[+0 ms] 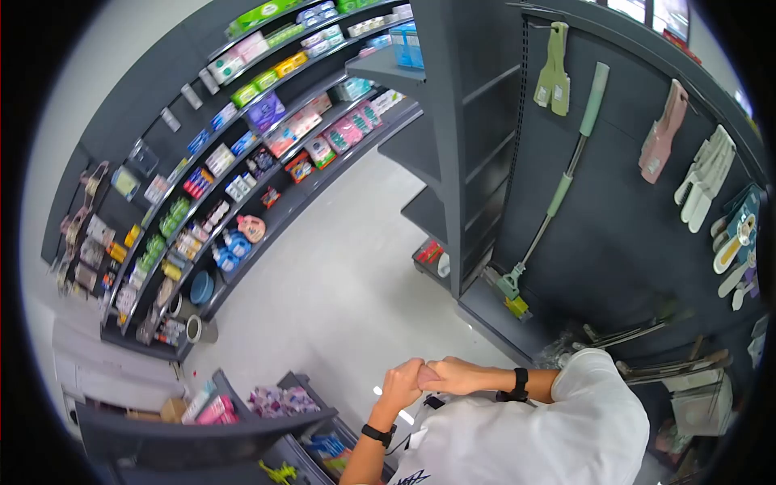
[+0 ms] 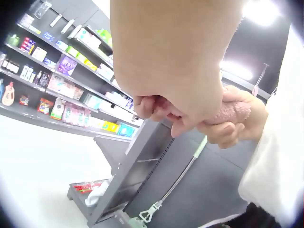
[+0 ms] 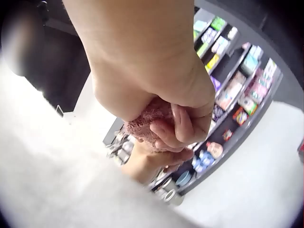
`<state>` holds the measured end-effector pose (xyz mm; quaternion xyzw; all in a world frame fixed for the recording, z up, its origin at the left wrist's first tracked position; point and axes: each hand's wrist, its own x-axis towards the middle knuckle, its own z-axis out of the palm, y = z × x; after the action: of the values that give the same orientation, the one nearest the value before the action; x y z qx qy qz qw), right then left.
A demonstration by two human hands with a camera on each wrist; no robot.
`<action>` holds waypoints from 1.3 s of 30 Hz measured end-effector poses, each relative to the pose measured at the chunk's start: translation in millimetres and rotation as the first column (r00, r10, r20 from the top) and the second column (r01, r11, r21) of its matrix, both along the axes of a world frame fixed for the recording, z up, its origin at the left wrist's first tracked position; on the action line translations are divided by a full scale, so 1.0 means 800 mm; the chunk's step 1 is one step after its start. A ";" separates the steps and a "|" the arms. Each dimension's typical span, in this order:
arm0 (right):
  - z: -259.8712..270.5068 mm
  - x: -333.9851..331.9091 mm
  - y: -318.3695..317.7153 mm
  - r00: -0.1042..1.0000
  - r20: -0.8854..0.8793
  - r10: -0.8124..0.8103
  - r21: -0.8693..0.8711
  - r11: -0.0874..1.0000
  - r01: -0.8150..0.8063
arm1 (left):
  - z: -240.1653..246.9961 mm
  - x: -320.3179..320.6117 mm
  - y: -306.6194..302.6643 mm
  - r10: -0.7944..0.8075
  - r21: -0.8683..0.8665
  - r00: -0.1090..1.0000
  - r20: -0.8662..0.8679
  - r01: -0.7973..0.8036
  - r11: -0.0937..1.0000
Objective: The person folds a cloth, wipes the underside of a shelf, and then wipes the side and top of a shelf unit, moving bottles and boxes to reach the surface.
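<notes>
Both hands meet in front of my chest around a small pink fuzzy cloth (image 1: 426,374). My left hand (image 1: 402,385) comes up from below with a black wristband, its fingers curled on one end of the cloth. My right hand (image 1: 454,376) reaches in from the right, also with a black band, and grips the other end. The left wrist view shows the left hand (image 2: 166,71) close up, with the cloth (image 2: 232,113) sticking out into the right hand (image 2: 232,132). In the right wrist view the right hand (image 3: 156,71) wraps the cloth (image 3: 148,119) above the left hand (image 3: 152,160).
I stand in a shop aisle with a pale floor (image 1: 339,275). Long dark shelves (image 1: 242,162) of packaged goods run along the left. A dark gondola end (image 1: 461,162) and a panel with a hanging green mop (image 1: 558,186) and brushes stand ahead on the right. A low display bin (image 1: 242,420) is near my left side.
</notes>
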<state>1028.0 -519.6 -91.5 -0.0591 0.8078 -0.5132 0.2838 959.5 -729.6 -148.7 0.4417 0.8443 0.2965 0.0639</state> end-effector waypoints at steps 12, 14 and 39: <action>0.207 -0.270 0.327 -0.066 -0.765 -0.641 -0.336 0.309 0.890 | 0.031 -0.467 0.045 0.112 0.219 0.931 0.347 -0.196 0.956; 0.241 -0.314 0.368 -0.017 -0.829 -0.559 -0.252 0.346 0.904 | 0.028 -0.522 0.054 0.076 0.167 0.926 0.369 -0.146 0.975; 0.248 -0.325 0.410 0.467 -0.880 0.087 0.471 0.038 0.881 | 0.192 -0.649 0.357 -0.934 0.355 0.346 0.092 0.865 0.355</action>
<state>768.1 -191.6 106.8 0.2005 0.9308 0.1138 -0.2836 440.1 -444.0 4.7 0.7924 0.3946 0.3708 0.2809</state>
